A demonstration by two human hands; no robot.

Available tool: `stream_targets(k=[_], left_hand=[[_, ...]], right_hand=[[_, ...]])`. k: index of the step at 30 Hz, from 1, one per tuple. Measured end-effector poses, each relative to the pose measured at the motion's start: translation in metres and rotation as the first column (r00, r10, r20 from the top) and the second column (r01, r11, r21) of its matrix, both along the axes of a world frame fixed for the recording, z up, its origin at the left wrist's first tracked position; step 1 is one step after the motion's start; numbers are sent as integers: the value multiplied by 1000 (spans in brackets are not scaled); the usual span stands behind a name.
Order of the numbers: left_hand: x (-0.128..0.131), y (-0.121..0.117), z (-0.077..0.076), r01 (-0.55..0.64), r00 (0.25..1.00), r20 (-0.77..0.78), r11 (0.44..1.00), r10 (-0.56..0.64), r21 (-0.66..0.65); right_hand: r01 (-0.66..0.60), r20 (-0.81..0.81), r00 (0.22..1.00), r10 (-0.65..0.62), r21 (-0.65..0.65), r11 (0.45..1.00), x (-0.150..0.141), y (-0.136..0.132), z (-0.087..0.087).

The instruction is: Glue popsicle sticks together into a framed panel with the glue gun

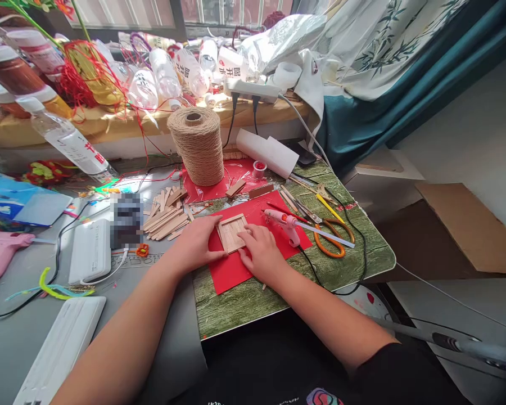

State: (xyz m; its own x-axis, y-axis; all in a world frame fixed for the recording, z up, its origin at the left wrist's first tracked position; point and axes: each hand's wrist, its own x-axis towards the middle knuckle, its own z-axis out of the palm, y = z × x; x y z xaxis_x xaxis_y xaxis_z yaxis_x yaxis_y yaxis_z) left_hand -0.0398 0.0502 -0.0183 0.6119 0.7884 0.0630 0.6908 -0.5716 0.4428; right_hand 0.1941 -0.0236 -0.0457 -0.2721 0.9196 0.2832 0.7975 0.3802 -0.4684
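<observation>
A small square panel of craft sticks (233, 235) lies on a sheet of red paper (225, 275), with raised strips along its edges. My left hand (197, 241) grips its left side, thumb at the near corner and fingers at the far one. On the right side, my right hand (260, 247) holds the panel with curled fingers, partly covering its surface. A pink glue gun (283, 221) with a clear glue stick rests just right of my right hand. Left of the panel is a pile of loose craft sticks (166, 216).
A big spool of twine (197, 147) stands behind the panel. Orange-handled scissors (335, 239), a yellow pen (329, 208) and a black cord lie at the right. White power strips (90, 250) and another pink glue gun (6, 253) are at the left. Bottles crowd the sill.
</observation>
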Motion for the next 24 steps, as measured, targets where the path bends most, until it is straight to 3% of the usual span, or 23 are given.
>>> stream_targets(k=[5, 19, 24], left_hand=[[-1, 1, -6, 0, 1000, 13, 1000, -1, 29], [-13, 10, 2, 18, 995, 98, 999, -14, -41], [-16, 17, 1, -33, 998, 58, 998, 30, 53]], right_hand=[[-191, 177, 967, 185, 14, 982, -10, 1, 2], [-165, 219, 961, 170, -41, 985, -15, 0, 0], [-162, 201, 965, 168, -47, 986, -15, 0, -3]])
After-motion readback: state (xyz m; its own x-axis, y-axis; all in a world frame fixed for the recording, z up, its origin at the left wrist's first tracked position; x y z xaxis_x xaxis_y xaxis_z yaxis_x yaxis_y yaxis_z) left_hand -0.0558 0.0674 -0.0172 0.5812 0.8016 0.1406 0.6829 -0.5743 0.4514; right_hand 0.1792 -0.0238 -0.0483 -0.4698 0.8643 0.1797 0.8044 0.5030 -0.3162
